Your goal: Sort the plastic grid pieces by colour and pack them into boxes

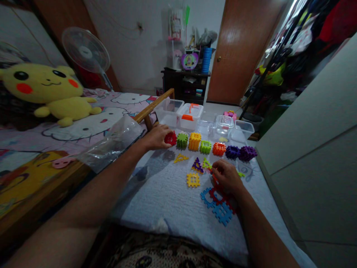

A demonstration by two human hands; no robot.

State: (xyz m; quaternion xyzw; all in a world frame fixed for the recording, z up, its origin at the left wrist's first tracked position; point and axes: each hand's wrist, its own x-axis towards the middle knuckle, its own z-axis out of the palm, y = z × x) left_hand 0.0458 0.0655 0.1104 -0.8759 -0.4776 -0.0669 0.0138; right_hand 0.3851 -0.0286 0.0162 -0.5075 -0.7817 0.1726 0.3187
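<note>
My left hand (159, 137) is closed around the red notched building tiles (170, 138) at the left end of a row of colour-sorted stacks. To their right stand a green stack (182, 140), a yellow stack (195, 141), a light green stack (205, 147), an orange stack (219, 149) and purple stacks (247, 153). My right hand (227, 176) is curled low over loose pieces, fingers pinched; what they hold is hidden. Beside it lie blue tiles (222, 213), a purple triangle (197, 165), a yellow square tile (193, 180) and a yellow triangle (181, 158).
Behind the stacks stand clear plastic boxes (242, 128) and a lidded box with an orange handle (191, 111). A clear plastic bag (111, 143) lies over the wooden bed rail (156, 105) at left. A plush toy (52, 89) sits on the bed.
</note>
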